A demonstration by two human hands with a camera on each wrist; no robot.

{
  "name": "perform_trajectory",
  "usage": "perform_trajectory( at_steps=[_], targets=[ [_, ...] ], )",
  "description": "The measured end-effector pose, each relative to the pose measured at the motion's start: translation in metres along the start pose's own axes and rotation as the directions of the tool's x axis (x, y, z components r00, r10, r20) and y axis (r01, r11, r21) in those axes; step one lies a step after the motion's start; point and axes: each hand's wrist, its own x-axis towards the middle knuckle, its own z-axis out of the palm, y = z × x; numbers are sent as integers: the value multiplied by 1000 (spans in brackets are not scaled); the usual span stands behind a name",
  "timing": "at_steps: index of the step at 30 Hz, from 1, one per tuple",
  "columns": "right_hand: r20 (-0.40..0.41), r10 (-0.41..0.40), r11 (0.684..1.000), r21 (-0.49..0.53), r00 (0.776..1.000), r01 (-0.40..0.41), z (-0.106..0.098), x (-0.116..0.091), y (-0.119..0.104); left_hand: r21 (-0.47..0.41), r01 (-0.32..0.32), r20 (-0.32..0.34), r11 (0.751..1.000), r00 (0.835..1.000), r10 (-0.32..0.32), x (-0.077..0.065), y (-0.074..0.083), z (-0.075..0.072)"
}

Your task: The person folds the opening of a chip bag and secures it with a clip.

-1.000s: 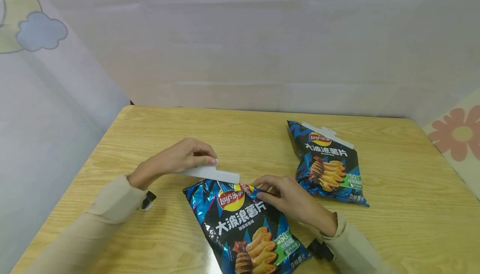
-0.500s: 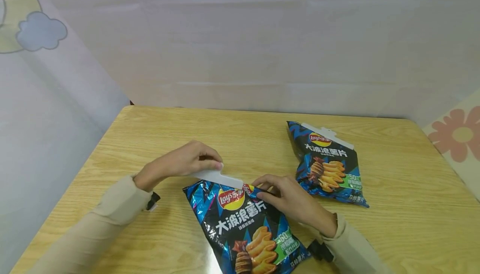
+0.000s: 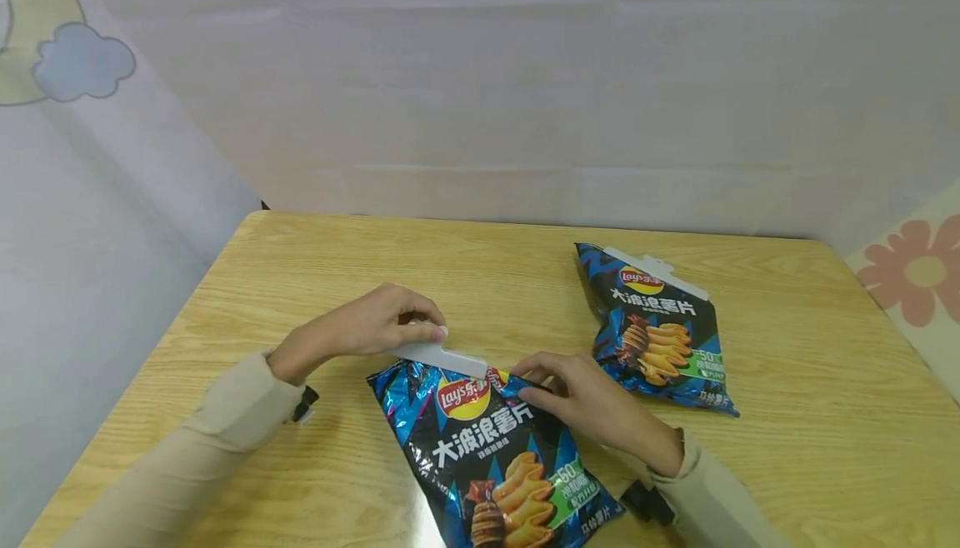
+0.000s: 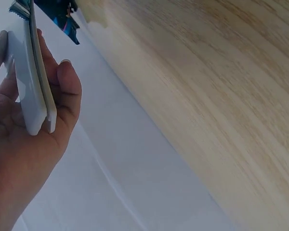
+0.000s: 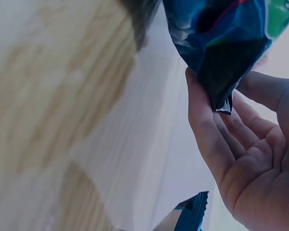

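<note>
A blue and black bag of potato chips lies at the front middle of the table. My left hand grips a long white bag clip, whose strip lies over the bag's top left edge. In the left wrist view the clip sits between thumb and fingers, its two bars slightly apart at the near end, with a bag edge at the far end. With thumb and fingers, my right hand pinches the bag's top right corner; the right wrist view shows that corner between them.
A second, matching chip bag lies at the back right, a white clip across its top. The wooden table ends at a pale cloth backdrop behind.
My left hand has moved slightly right and toward the bag, bringing the clip down from above onto its top edge. The right hand has stayed at the corner.
</note>
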Motion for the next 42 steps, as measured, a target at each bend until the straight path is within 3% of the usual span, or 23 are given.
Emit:
perform_trajectory(
  at_steps=[9, 22, 42],
  targets=[
    [24, 19, 1000, 24, 1000, -20, -6, -6, 4, 5, 25, -6, 1000, 1000, -25, -3, -4, 0],
    [9, 0, 999, 43, 1000, 0, -6, -9, 6, 21, -74, -7, 997, 997, 74, -5, -5, -4],
    [-20, -28, 999, 29, 999, 28, -4, -8, 4, 43, -125, -28, 991, 992, 126, 2, 2, 0]
  ],
)
